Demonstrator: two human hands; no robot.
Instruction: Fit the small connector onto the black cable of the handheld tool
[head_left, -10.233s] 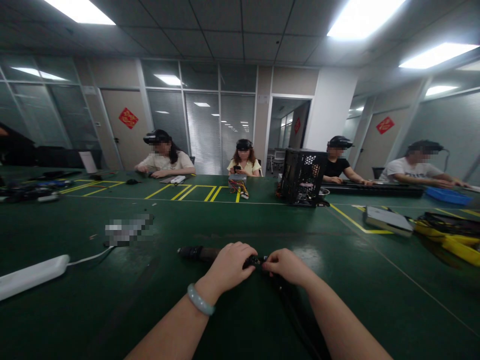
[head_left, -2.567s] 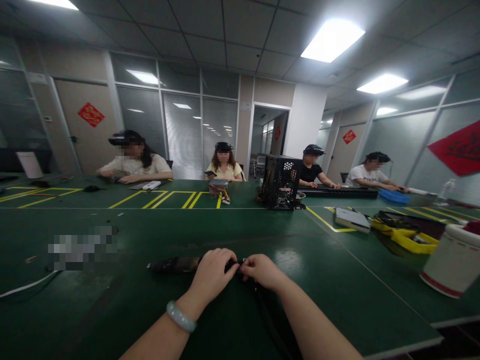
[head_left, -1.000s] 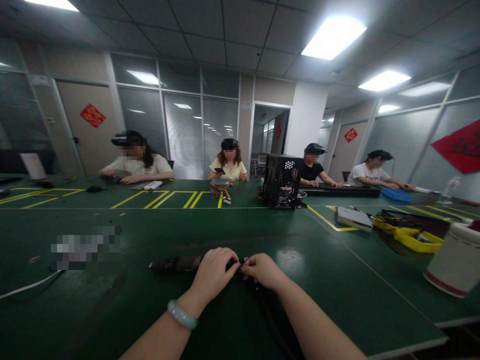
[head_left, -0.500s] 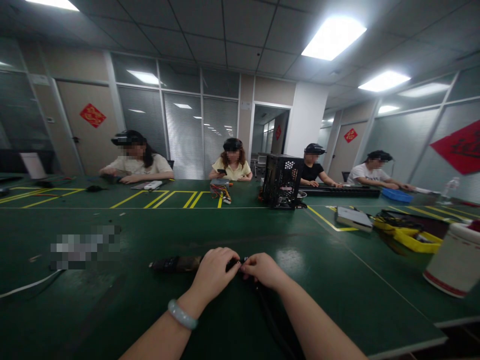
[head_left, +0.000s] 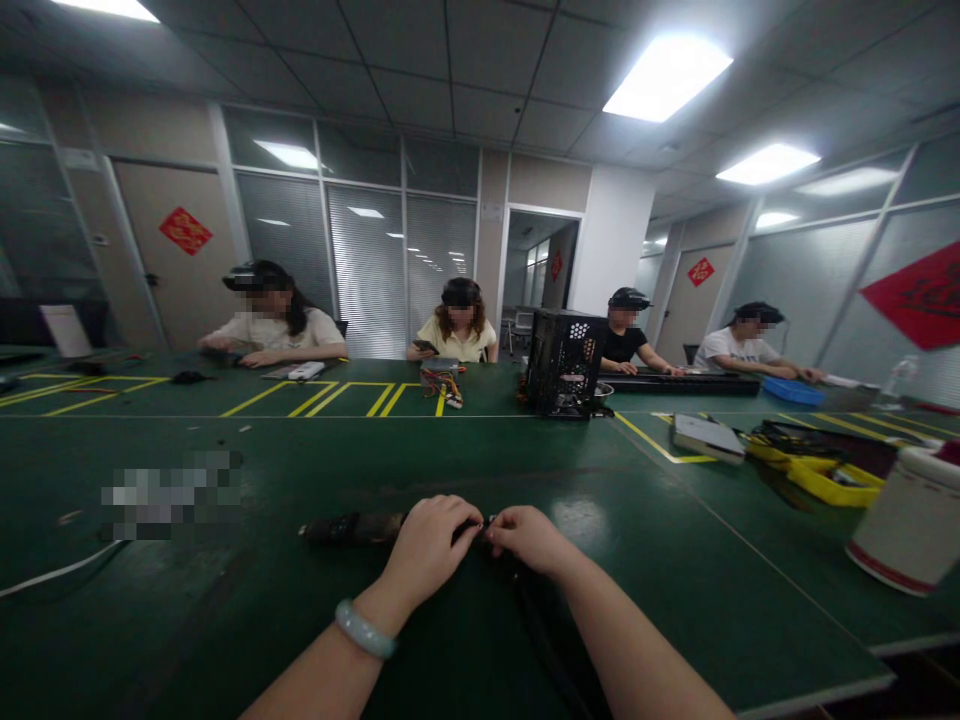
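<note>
A dark cylindrical object with a brownish middle section and ringed tip lies across the table in front of me. My left hand is closed over its right-hand end, which the fingers hide. Close beside it, my right hand has its thumb and fingertips pinched together at that end. The small part between the two hands is too dark and covered to name. From below my right hand a black cable or hose runs down toward me, partly behind the forearm. A pale bangle circles my left wrist.
A black computer case stands across the green table. At right are a silver boxy device, a yellow tray and a white container. A white cord lies left. Several people sit opposite.
My right hand has shifted very slightly to the right, while my left hand stays where it was. Across the table, the person with the phone has leaned a little left.
</note>
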